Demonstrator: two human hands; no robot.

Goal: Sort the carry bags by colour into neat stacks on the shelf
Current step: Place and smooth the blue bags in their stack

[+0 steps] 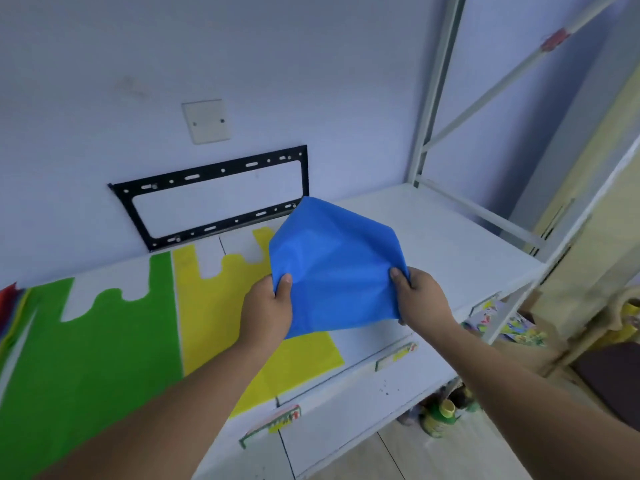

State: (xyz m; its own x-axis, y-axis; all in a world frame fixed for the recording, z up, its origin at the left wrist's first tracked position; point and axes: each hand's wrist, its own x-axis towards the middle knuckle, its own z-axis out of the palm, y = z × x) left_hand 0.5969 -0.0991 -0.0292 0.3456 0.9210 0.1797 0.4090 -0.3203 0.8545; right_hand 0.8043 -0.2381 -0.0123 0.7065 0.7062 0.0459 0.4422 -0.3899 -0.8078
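A blue carry bag (332, 265) is held up above the white shelf (450, 244), its far end tilted away from me. My left hand (268, 310) grips its near left edge and my right hand (420, 297) grips its near right edge. Under it a yellow carry bag (214, 299) lies flat on the shelf, handles toward the wall. To the left of that lies a green carry bag (104, 348), also flat. A mixed pile of coloured bags (10, 306) shows at the far left edge.
A black wall bracket (214, 199) is fixed to the wall behind the shelf. White metal uprights (433, 98) rise at the shelf's right end. Bottles (443, 414) and printed items (509, 327) sit lower down on the right.
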